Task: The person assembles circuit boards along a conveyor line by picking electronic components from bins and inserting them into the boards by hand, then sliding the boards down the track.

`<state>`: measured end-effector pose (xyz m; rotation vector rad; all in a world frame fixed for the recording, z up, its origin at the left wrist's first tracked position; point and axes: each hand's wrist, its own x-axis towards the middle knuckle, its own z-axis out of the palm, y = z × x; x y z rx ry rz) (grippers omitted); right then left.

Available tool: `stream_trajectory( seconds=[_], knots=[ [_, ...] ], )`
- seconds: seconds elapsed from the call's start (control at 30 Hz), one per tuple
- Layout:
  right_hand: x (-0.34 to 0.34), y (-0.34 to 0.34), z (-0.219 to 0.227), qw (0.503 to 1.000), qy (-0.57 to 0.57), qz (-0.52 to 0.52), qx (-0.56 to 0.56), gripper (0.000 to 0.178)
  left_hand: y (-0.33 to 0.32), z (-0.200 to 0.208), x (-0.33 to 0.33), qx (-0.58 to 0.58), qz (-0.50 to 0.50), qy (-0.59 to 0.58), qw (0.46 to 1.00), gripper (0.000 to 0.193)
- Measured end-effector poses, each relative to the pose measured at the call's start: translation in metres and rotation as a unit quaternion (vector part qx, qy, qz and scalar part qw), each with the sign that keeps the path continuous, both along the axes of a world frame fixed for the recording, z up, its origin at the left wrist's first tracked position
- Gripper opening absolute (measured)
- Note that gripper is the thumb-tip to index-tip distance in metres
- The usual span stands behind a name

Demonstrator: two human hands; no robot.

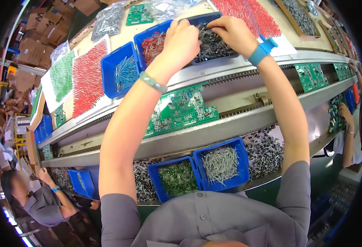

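Observation:
Above the blue bins at the far side of the line, my left hand [183,41] is closed, fingers curled inward; what they hold, if anything, is hidden. My right hand [232,35], with a blue strap on its wrist, bends its thumb and fingers together over the small dark leaded parts [211,45] in the right-hand bin [205,17]. Anything pinched there is too small to make out. Red leaded parts [151,46] lie in the bin beside my left hand. Light blue leaded parts [125,73] fill a bin [107,78] further left. My forearms cross above a green circuit board [183,108].
The board rests in a conveyor rail [238,117], with further boards [311,76] to the right. Nearer stand bins of green parts [176,178] and pale parts [221,164]. Sheets of red parts [89,78] lie beyond. Co-workers [45,206] sit at both sides.

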<state>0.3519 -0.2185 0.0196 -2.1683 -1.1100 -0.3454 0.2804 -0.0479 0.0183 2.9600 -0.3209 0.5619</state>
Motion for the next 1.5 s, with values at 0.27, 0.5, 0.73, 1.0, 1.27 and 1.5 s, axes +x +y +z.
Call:
stream_trajectory(
  seconds=[0.27,0.5,0.73,1.0,1.27,1.5],
  knots=[
    [-0.081,-0.031,-0.009,0.989,0.120,0.090,0.006,0.013,-0.039,0.013,-0.012,0.129,0.124,-0.100,0.979,0.014],
    [-0.116,-0.005,-0.030,0.986,0.062,0.156,-0.023,0.013,-0.018,0.001,0.001,0.045,0.090,0.000,0.995,0.016],
    [-0.125,-0.005,-0.033,0.983,0.091,0.160,-0.027,0.012,-0.038,0.009,-0.007,0.160,0.211,0.036,0.964,0.017],
    [-0.127,-0.006,-0.027,0.979,0.103,0.170,-0.042,0.013,-0.014,0.009,-0.006,-0.043,0.072,0.008,0.996,0.016],
    [-0.124,-0.008,-0.031,0.980,0.097,0.166,-0.047,0.011,-0.016,0.001,0.004,-0.099,0.051,-0.046,0.993,0.014],
    [-0.128,0.006,-0.028,0.979,-0.020,0.201,-0.042,0.009,0.010,0.018,-0.031,-0.164,-0.058,-0.177,0.969,0.012]
  ],
)
